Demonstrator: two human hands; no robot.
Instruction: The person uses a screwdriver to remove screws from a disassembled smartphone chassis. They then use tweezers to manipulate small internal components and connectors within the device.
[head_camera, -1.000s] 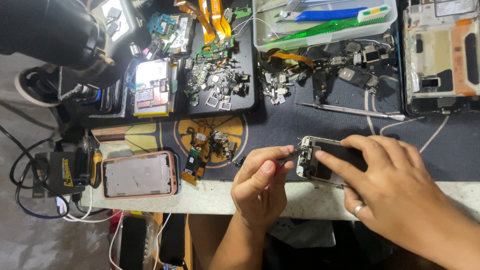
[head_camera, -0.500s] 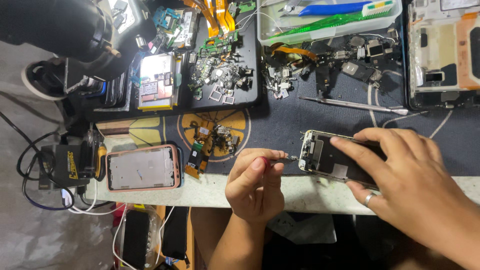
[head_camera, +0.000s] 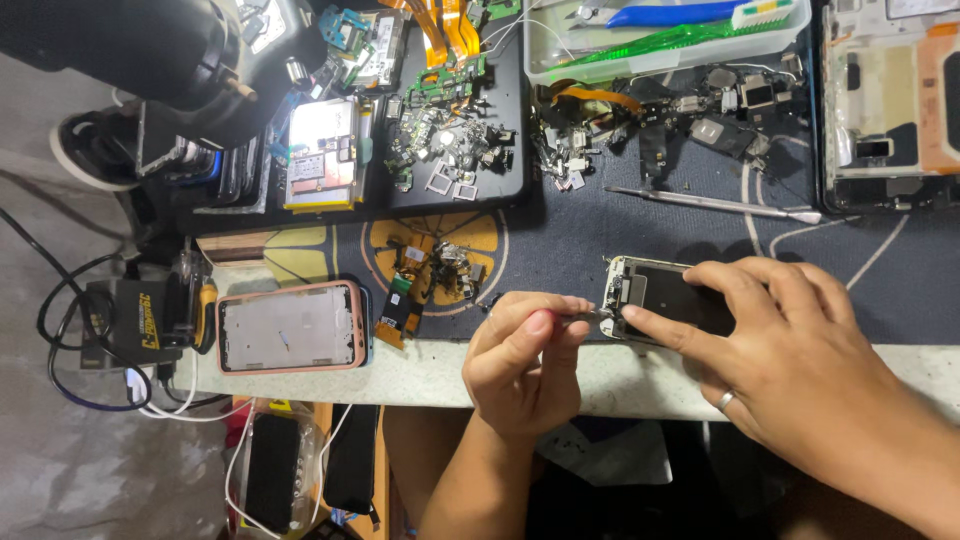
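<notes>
I see the left hand (head_camera: 525, 365) with fingers (head_camera: 538, 322) pinched shut on a thin metal tool (head_camera: 583, 314), its tip at the near left edge of the opened phone (head_camera: 655, 297). Right hand (head_camera: 800, 370) lies over the phone, fingers (head_camera: 665, 330) spread flat, pressing it to the dark mat (head_camera: 560, 260) near the counter (head_camera: 620, 380) edge. Ring on one finger. Left of the hands: pink-rimmed phone frame (head_camera: 290, 327). Farther back: metal spudger (head_camera: 710, 203), tray of small parts (head_camera: 445, 130), clear plastic box (head_camera: 665, 35).
</notes>
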